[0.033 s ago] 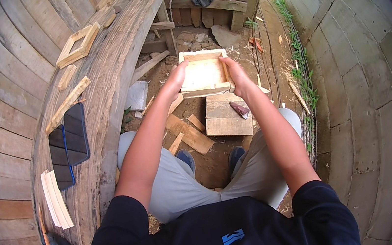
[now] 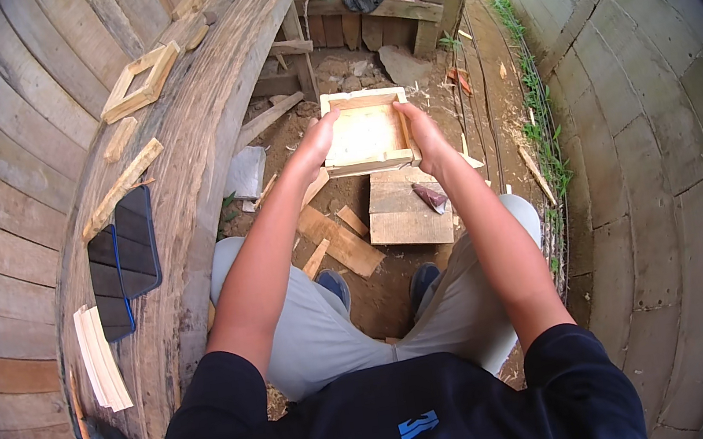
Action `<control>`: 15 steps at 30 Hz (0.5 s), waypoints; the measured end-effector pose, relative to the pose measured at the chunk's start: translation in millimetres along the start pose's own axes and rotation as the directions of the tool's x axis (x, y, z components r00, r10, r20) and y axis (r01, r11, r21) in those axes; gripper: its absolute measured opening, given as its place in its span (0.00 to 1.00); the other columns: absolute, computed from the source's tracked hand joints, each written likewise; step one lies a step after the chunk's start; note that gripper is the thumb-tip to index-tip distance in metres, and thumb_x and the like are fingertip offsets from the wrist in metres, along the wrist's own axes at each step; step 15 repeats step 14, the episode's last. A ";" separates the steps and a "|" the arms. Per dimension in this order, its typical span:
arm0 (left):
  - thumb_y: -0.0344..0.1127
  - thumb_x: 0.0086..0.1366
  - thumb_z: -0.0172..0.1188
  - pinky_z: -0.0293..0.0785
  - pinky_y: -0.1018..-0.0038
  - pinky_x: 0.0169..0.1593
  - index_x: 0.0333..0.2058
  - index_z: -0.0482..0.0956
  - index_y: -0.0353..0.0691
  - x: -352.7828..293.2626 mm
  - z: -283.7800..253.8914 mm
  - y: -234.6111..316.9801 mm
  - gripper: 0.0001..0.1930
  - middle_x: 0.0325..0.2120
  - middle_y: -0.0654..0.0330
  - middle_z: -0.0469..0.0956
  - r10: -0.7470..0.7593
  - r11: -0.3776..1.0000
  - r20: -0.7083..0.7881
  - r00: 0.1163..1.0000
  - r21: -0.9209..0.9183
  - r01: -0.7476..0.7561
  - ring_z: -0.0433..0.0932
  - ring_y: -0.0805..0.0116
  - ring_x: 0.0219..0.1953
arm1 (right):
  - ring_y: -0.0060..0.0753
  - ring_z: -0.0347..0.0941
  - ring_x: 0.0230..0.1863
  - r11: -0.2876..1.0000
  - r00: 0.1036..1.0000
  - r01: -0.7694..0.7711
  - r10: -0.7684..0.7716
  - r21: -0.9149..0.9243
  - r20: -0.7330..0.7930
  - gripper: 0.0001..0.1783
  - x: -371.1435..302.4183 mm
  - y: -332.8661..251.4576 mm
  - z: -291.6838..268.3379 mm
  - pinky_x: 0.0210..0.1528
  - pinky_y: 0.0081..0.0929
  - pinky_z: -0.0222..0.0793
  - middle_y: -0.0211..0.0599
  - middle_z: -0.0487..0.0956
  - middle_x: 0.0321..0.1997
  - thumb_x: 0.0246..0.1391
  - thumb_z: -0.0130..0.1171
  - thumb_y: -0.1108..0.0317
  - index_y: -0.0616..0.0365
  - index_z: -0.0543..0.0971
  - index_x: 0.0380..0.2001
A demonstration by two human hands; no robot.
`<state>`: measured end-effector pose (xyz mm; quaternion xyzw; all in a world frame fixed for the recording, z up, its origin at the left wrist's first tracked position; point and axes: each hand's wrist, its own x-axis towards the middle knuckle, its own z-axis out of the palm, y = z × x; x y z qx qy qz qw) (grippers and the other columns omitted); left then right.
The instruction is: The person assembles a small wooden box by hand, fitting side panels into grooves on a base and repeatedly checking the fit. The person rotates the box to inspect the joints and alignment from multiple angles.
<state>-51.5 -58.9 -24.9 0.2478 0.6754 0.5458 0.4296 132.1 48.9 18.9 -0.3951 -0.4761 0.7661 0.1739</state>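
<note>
Out in front of me, above the ground, I hold a small, shallow open wooden box [image 2: 369, 165] of pale wood between both hands. My left hand [image 2: 317, 144] grips its left side and my right hand [image 2: 426, 134] its right side, thumbs at the side walls. The box's open top faces me, showing a bare, brightly lit floor inside. Most of my fingers are hidden beneath and behind it. Just below the box, a wooden block [image 2: 406, 226] lies on the ground with a folded dark reddish piece [image 2: 431, 196] on top.
Along my left runs a wooden bench [image 2: 190, 143] bearing a wooden frame [image 2: 140, 80], a wood strip [image 2: 122, 187], two dark phone-like slabs [image 2: 136, 239] and pale slats [image 2: 102, 359]. Board offcuts [image 2: 341, 239] lie by my feet. A block wall [image 2: 648, 180] stands at right.
</note>
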 end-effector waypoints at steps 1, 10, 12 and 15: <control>0.55 0.68 0.46 0.60 0.67 0.63 0.62 0.57 0.23 2.5 1.5 -1.7 0.38 0.60 0.41 0.66 0.008 1.000 -0.005 1.000 0.023 -0.008 0.69 0.55 0.59 | 0.37 0.78 0.44 0.999 1.000 0.018 -0.019 -0.032 -0.021 0.29 -1.7 -0.3 -0.8 0.48 0.39 0.74 0.43 0.78 0.47 0.61 0.48 0.46 0.58 0.71 0.54; 0.69 0.55 0.58 0.61 0.66 0.63 0.59 0.53 0.12 -13.3 10.1 22.9 0.58 0.60 0.28 0.61 0.059 0.998 -0.131 0.990 0.042 -0.054 0.64 0.50 0.63 | 0.31 0.68 0.53 0.907 0.950 0.281 -0.309 -0.313 -0.043 0.26 -24.6 -12.1 7.4 0.58 0.28 0.58 0.38 0.77 0.50 0.58 0.54 0.48 0.60 0.75 0.49; 0.70 0.54 0.58 0.61 0.65 0.64 0.60 0.52 0.12 -17.1 10.1 28.3 0.59 0.60 0.27 0.60 0.080 0.995 -0.121 0.989 0.067 -0.072 0.62 0.47 0.64 | 0.30 0.68 0.51 0.891 0.920 0.368 -0.390 -0.267 -0.033 0.25 -27.2 -9.8 8.9 0.58 0.28 0.58 0.36 0.76 0.50 0.59 0.54 0.50 0.61 0.76 0.48; 0.73 0.54 0.56 0.59 0.63 0.66 0.61 0.49 0.11 -18.1 8.8 29.7 0.62 0.62 0.26 0.56 0.094 0.991 -0.213 0.972 0.110 -0.072 0.59 0.41 0.66 | 0.30 0.68 0.51 0.879 0.903 0.412 -0.429 -0.241 -0.022 0.25 -27.7 -9.1 12.7 0.58 0.28 0.58 0.35 0.76 0.50 0.59 0.55 0.50 0.62 0.76 0.48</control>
